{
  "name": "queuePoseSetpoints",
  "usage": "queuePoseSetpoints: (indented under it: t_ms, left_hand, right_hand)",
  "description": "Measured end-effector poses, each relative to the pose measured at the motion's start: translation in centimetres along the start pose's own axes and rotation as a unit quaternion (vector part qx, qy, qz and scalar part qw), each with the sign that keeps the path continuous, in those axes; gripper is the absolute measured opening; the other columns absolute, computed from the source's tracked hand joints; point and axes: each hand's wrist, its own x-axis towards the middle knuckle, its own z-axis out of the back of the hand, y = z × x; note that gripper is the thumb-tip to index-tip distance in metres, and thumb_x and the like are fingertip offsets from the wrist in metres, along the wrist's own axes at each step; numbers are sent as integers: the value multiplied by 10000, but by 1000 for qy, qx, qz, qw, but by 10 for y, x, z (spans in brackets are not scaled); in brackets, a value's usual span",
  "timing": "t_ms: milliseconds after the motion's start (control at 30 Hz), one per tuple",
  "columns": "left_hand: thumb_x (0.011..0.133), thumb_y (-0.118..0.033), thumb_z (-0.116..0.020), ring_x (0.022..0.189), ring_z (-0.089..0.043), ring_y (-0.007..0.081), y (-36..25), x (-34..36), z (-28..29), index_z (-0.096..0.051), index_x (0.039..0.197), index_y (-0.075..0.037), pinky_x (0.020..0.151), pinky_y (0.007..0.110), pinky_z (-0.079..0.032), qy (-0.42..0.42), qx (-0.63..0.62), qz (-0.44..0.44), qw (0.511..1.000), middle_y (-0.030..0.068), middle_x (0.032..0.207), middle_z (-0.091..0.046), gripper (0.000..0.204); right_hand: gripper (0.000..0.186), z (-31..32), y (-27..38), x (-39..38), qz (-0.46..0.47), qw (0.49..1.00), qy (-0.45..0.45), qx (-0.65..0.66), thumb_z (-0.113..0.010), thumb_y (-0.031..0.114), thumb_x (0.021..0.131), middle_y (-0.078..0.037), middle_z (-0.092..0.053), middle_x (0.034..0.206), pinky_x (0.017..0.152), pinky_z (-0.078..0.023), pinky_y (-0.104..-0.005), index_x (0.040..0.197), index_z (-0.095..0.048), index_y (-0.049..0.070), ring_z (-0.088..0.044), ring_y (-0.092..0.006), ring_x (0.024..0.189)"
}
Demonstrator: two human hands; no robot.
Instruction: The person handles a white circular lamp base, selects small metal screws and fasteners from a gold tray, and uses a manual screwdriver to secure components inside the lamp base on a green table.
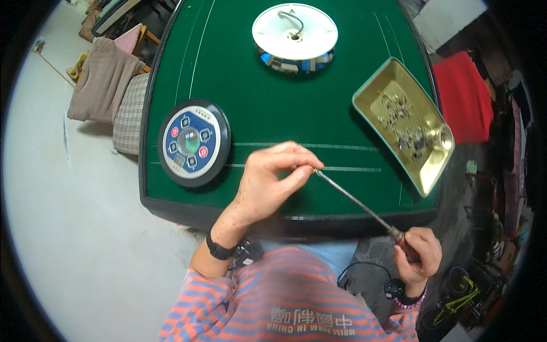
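Note:
My right hand (419, 255) is wrapped round the handle of a long screwdriver (359, 203), whose thin metal shaft slants up and left over the table's near edge. At the shaft's far end, my left hand (279, 176) pinches thumb and forefinger together right by the tip. Whatever sits between those fingertips is too small to name. Left of that hand lies a round control unit (188, 142) with a black rim, a blue face and several buttons. A gold metal tray (373, 100) on the right holds several small screws and metal bits (401, 117).
Farther back on the green table (285, 108) stands a white round disc (268, 34) with a dark cable, over a blue and white base. Cushioned chairs (102, 80) flank the table's left side. A red cloth-like seat (464, 97) is beyond its right edge.

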Motion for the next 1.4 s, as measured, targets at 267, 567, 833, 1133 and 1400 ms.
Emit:
queuePoseSetpoints:
  t_ms: [267,567,833,1133,1400]
  left_hand:
    - [881,84,-640,827,-620,71,25,66,12,-651,981,46,757,190,-511,-140,-176,164,960,69,935,-666,108]
    - [896,73,-641,758,-611,44,7,136,8,-688,997,61,668,157,-491,-285,-94,208,931,45,906,-686,112]
    - [960,26,-531,684,-566,84,-23,183,24,-624,1244,69,597,202,-471,-280,-185,250,908,132,1069,-676,302]
    - [985,-22,-486,914,-618,163,-12,211,32,-437,1394,125,803,288,-529,-249,-247,281,893,237,1323,-561,438]
    - [994,-31,-490,1156,-575,242,3,220,41,-314,1452,146,889,345,-504,-255,-431,311,808,271,1435,-443,521]
  right_hand:
    - [319,-21,-58,103,-64,989,95,98,-807,54,660,-153,-669,771,541,-513,-326,941,-659,24,-671,-268,619]
    - [342,1,-49,216,-109,978,178,25,-797,29,680,-150,-670,826,592,-511,-343,982,-635,21,-664,-295,673]
    - [298,-2,-22,300,-117,974,191,-23,-767,-27,707,-144,-658,814,601,-520,-333,979,-648,-14,-667,-280,665]
    - [286,-24,-8,376,-87,959,261,-62,-760,-70,725,-145,-673,852,588,-532,-338,976,-630,-23,-686,-272,692]
    - [299,-43,-10,411,-83,939,322,-87,-763,-71,725,-141,-655,842,583,-537,-330,989,-634,-15,-691,-272,691]
